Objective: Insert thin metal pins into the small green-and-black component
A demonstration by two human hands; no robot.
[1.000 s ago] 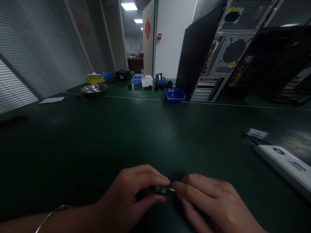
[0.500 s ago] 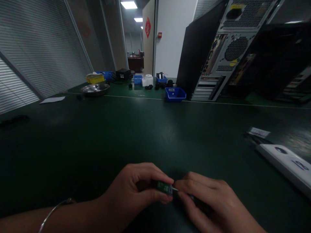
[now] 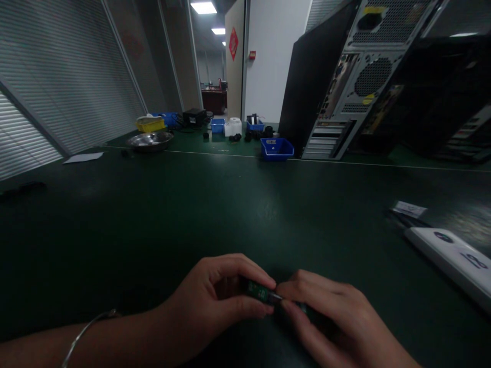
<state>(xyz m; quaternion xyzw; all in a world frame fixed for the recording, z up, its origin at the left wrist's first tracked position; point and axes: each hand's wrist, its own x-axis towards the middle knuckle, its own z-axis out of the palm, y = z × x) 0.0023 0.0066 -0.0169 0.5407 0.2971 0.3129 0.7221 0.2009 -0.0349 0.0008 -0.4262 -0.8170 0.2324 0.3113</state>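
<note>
A small green circuit board sits pinched between thumb and forefinger of my left hand, low over the dark green table. My right hand grips a thin dark tool whose metal tip touches the board's right end. Most of the tool is hidden under my fingers. A thin metal bangle circles my left wrist.
A white flat box and a small label lie at the right. A blue bin and grey computer tower stand behind. Far left back hold a metal bowl, yellow tray and paper sheet.
Both hands have lifted slightly and shifted a little right, and the green board has tilted between the left fingers. The view has also shifted slightly.
</note>
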